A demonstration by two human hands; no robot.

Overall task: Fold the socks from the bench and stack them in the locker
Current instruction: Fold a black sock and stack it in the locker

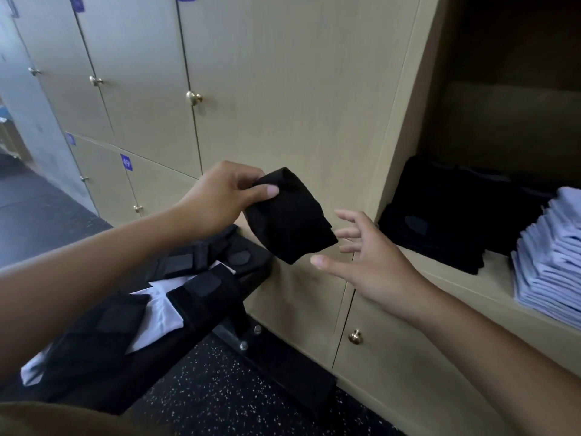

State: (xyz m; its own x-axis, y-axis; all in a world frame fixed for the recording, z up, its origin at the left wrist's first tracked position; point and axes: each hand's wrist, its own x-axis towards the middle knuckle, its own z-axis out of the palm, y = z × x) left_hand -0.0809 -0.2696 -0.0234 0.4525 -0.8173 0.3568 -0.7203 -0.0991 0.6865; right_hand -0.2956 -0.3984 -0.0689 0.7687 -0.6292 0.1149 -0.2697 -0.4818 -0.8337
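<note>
My left hand (220, 196) pinches a folded black sock (290, 218) by its upper corner and holds it in the air in front of the closed locker doors. Just to the right of the sock, my right hand (367, 256) is open, fingers spread, its fingertips close to the sock's lower edge without gripping it. Several more black socks (191, 262) lie on the dark bench (176, 350) at lower left, over a white cloth (163, 309). The open locker (490, 278) at right holds a stack of black folded socks (446, 221).
A tall pile of folded white cloths (553, 262) sits on the locker shelf, right of the black stack. Closed wooden doors with brass knobs (194, 98) fill the wall. Another knob (355, 336) sits on the door below the shelf. The floor (239, 401) is dark and speckled.
</note>
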